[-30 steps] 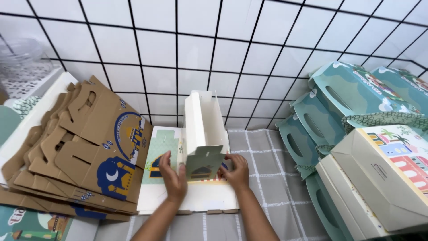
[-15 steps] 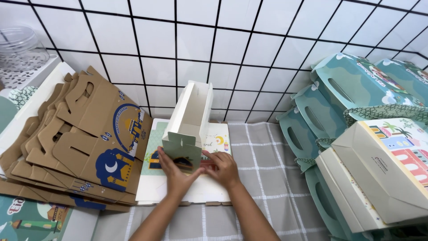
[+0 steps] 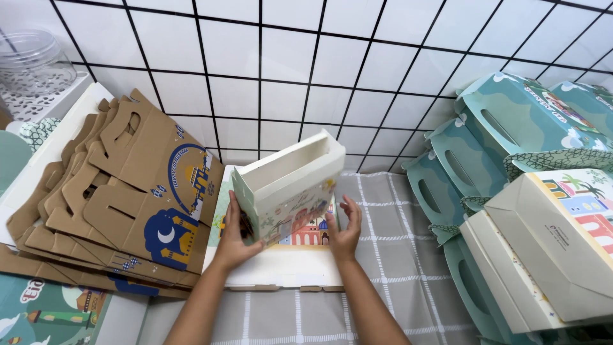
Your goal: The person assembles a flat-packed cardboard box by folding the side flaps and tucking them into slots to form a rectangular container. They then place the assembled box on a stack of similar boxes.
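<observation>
Tiled wall [image 3: 287, 76] seen behind; work surface is a desk under a grey checked cloth [image 3: 396, 255].

Left edge of desk: a fanned stack of flat brown cardboard carrier blanks [image 3: 121, 191], printed with a blue crescent and arch. Right edge: teal handled carrier boxes [image 3: 504, 121] leaning in a row, and in front of them cream boxes with printed buildings [image 3: 555, 243] lying on their sides. Far left corner: a clear plastic jar [image 3: 32, 61].

Middle of desk: a pile of flat white printed blanks [image 3: 287, 271]. Above it, a half-formed white carton [image 3: 290, 185] is held tilted, its open mouth toward the wall, one end resting near the pile.

Left hand [image 3: 235, 233]: grip closed around the carton's left side, thumb on the near face, fingers behind. Right hand [image 3: 345, 230]: open, palm pressed flat against the right side, nothing enclosed.

Judged step: the carton is being squared up from flat. Next move likely calls for the panels to be pushed to right angles and the base flaps, hidden here, to be folded and locked.
</observation>
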